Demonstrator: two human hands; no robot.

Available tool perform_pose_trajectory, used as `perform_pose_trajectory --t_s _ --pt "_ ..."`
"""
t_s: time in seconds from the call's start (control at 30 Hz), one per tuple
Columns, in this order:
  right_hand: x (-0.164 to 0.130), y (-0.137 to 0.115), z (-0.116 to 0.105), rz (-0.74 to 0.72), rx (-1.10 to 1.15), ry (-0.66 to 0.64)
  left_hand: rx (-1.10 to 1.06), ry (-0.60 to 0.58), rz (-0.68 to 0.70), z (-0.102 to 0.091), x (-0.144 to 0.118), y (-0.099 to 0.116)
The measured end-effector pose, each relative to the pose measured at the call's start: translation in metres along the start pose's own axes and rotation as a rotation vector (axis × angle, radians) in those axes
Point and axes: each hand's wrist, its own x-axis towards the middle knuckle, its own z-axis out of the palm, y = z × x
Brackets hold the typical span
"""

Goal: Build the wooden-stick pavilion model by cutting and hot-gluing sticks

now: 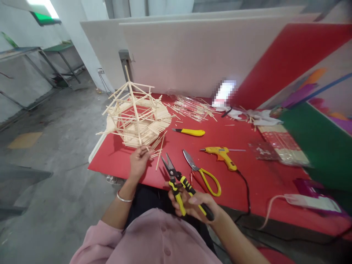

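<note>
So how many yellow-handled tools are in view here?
4: snips in the right hand, scissors beside them, glue gun mid-table, utility knife near the stick model. Clutter may hide others.

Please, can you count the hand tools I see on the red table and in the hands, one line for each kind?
Cutting pliers, held in the right hand: 1
Scissors with yellow handles: 1
Glue gun: 1
Utility knife: 1
Total: 4
The left hand holds no tool; it touches the stick model.
</note>
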Motion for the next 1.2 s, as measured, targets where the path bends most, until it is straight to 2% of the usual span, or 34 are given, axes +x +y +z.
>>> perform_pose_trajectory --t_s 0.07,0.13,0.2,0.27,0.4,0.5,0.57,0.63,0.7,0.8,0.93,1.0,1.1,1.17,1.2 --pt "0.003 -0.005 0.005 -0.066 -0.37 0.304 0.009 0.089 0.006 -0.004 -0.003 0.001" --pt "0.014 -0.009 0.009 -0.112 -0.849 0.689 0.046 0.062 0.003 -0.004 -0.009 0.005" --pt "0.032 -0.011 0.013 -0.081 -1.278 1.021 0.05 0.036 0.002 -0.001 -0.018 0.008" --pt "0.052 -0.011 0.015 -0.013 -1.542 1.171 0.033 0.019 -0.004 0.004 -0.026 0.009" --pt "0.078 -0.013 0.015 0.046 -1.726 1.214 0.029 -0.027 -0.062 0.007 -0.033 0.005" --pt "0.075 -0.018 0.014 -0.051 -1.826 1.205 0.03 -0.056 -0.074 0.005 -0.035 0.004" --pt "0.06 -0.02 0.012 -0.161 -1.905 1.194 0.036 -0.096 -0.072 0.004 -0.037 0.006" --pt "0.038 -0.019 0.007 -0.191 -1.951 1.23 0.051 -0.15 -0.06 0.003 -0.039 0.009" --pt "0.013 -0.014 -0.003 -0.089 -1.959 1.273 0.077 -0.195 -0.021 0.004 -0.041 0.013" --pt "-0.014 -0.003 -0.02 -0.027 -1.975 1.171 0.172 -0.22 0.125 0.007 -0.042 0.017" --pt "-0.023 0.003 -0.033 0.043 -1.995 1.16 0.285 -0.27 0.265 0.011 -0.043 0.018" --pt "-0.025 -0.001 -0.037 0.107 -1.978 1.177 0.288 -0.266 0.287 0.013 -0.044 0.019" --pt "-0.032 -0.008 -0.045 0.137 -1.897 1.227 0.275 -0.198 0.282 0.012 -0.046 0.021" --pt "-0.037 -0.008 -0.05 0.052 -1.815 1.252 0.263 -0.139 0.237 0.01 -0.049 0.023" --pt "-0.038 -0.005 -0.051 -0.043 -1.77 1.234 0.262 -0.119 0.215 0.01 -0.05 0.025"
